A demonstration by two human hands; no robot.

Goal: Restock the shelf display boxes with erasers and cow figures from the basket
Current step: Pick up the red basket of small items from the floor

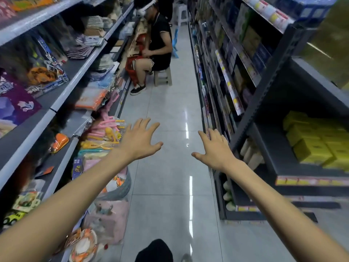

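Both grips wide and empty here; the left hand (pixel 140 140) has its fingers fanned over the aisle, the right hand (pixel 215 148) is spread the same way just beside the edge of the right shelf unit (pixel 264 87), and neither touches anything; arms are stretched straight out above the tiled floor (pixel 166 186).

Now the task's things: no erasers, no cow figures, no display boxes that I can pick out anywhere in view; the only candidate for the basket is a grey slatted basket (pixel 120 188) low on the left, partly under the left forearm and filled with packaged toys, and I cannot tell whether it is the right one; a red basket (pixel 132 67) sits by the seated person (pixel 158 46) far down the aisle, well apart from both hands.

So the restock looks not yet begun, and the risks follow from that; with nothing in hand, the first danger is reaching into the wrong basket; the left shelves (pixel 62 95) are crowded with loose packets overhanging their edges, so a sweeping left arm could drag some to the floor; the right hand is near the shelf-edge price strips (pixel 228 87) and could snag them; the floor is glossy, and a dark shoe (pixel 154 250) shows at the bottom edge, so a hasty step could slip.
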